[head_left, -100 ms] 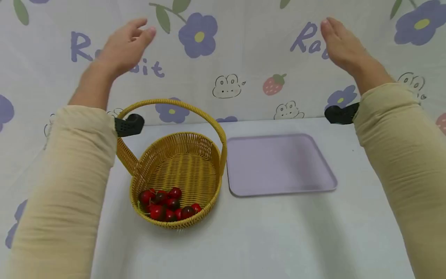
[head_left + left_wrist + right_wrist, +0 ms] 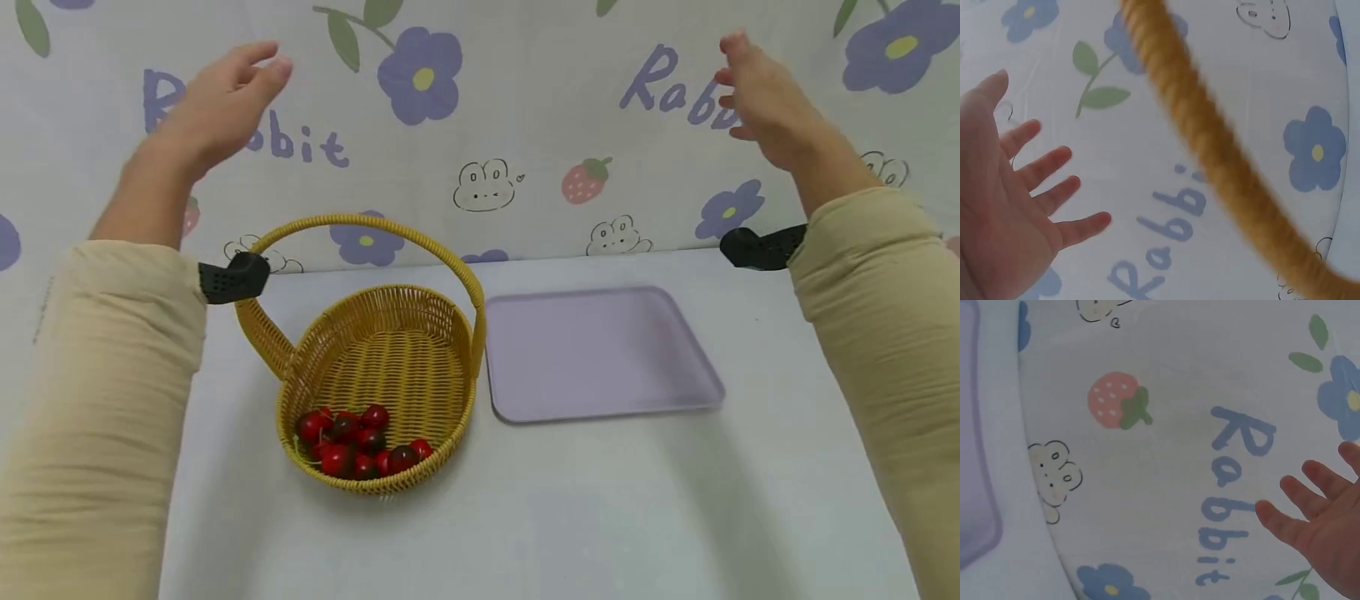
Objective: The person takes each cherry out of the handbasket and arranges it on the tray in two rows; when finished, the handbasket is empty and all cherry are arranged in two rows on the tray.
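Observation:
My left hand is raised above and left of a yellow wicker basket, its fingers spread and holding nothing. In the left wrist view the basket's handle crosses in front of the patterned cloth, apart from the left hand. Red and dark cherries lie gathered at the near side of the basket. My right hand is raised at the upper right, beyond a shallow lilac tray. The right wrist view shows its fingers spread, touching nothing.
The tray stands just right of the basket on a white table. A cloth backdrop printed with flowers, rabbits and strawberries rises behind the table. Black camera mounts sit at both wrists, beside rolled beige sleeves.
Both hands have moved apart, the left one to the left and the right one to the right. The right hand's fingers now show separately. Basket, cherries and tray stay in place.

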`<state>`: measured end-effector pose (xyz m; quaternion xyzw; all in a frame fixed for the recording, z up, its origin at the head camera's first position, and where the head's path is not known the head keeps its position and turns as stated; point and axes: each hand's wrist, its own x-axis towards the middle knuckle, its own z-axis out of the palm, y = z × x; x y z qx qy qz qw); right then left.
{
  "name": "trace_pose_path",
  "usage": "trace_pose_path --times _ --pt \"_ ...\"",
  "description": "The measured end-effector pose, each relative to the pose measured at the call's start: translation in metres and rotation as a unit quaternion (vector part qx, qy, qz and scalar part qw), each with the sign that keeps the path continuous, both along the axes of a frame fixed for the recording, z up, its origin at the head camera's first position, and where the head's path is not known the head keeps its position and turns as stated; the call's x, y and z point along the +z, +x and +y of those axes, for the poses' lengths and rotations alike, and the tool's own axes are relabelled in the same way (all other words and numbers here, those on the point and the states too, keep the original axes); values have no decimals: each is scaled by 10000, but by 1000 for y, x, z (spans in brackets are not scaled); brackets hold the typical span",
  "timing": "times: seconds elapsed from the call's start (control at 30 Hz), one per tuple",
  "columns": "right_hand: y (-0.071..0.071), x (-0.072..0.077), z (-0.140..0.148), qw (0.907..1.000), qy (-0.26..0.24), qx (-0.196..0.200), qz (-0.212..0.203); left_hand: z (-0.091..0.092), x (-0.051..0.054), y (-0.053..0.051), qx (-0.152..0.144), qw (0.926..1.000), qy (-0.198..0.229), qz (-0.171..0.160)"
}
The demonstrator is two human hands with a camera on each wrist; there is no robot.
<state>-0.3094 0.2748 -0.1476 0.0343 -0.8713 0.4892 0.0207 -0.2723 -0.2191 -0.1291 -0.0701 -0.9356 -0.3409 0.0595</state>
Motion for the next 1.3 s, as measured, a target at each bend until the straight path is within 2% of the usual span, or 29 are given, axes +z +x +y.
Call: trace_pose_path --times 0.03,0.07,0.17,0.27,0.3,0.37,0.4,0.47,0.5,0.53,0.63,0.7,0.73,0.8,0.83,0.87,0.93,1.0,1.03,1.1,1.17,1.3 --pt "1 -3 8 9979 -641 60 -80 -9 0 3 -14 9999 115 -98" --pt "1 -6 16 9912 -1307 121 -159 -16 -1 4 -63 9994 277 -202" --pt "5 -17 40 9544 -2935 218 -500 -33 -3 8 -246 9948 867 -482" --pt "9 -28 60 9193 -3834 315 -827 -45 -12 11 -517 9814 1709 -702" --pt "11 -31 66 9097 -4031 364 -924 -50 -17 12 -631 9736 2055 -763" --pt "13 -39 74 8917 -4362 541 -1077 -59 -30 15 -875 9522 2798 -856" --pt "15 -43 77 8816 -4536 656 -1133 -64 -39 16 -1041 9393 3153 -865" --pt "19 -53 80 8622 -4824 926 -1241 -73 -57 20 -1366 9088 3848 -854" --pt "21 -59 80 8495 -4993 1070 -1326 -76 -67 22 -1540 8942 4123 -824" --pt "23 -64 80 8374 -5138 1237 -1395 -79 -77 24 -1709 8826 4310 -776" --pt "31 -83 77 8063 -5440 1675 -1610 -84 -106 36 -2141 8532 4721 -575" --pt "35 -95 74 7829 -5645 1967 -1723 -84 -125 45 -2370 8424 4823 -402" --pt "37 -101 72 7756 -5691 2113 -1730 -84 -135 49 -2431 8410 4823 -319" --pt "39 -113 68 7618 -5754 2392 -1768 -84 -155 58 -2431 8458 4745 -207" --pt "40 -118 65 7585 -5740 2515 -1786 -84 -164 62 -2391 8535 4627 -175" --pt "41 -124 63 7561 -5714 2630 -1805 -84 -174 65 -2285 8651 4464 -137" --pt "43 -136 57 7630 -5539 2771 -1848 -85 -191 71 -2040 8892 4092 -170" --pt "45 -147 50 7724 -5341 2843 -1931 -86 -207 75 -1810 9103 3714 -242" --pt "46 -152 46 7780 -5230 2877 -1959 -86 -214 76 -1719 9192 3532 -284" --pt "49 -163 37 7791 -5103 2984 -2085 -85 -226 78 -1560 9313 3267 -398" --pt "51 -173 28 7712 -5067 3118 -2264 -81 -236 79 -1431 9393 3083 -460" --pt "57 -186 9 7576 -4914 3455 -2553 -68 -250 79 -1281 9393 3131 -570"
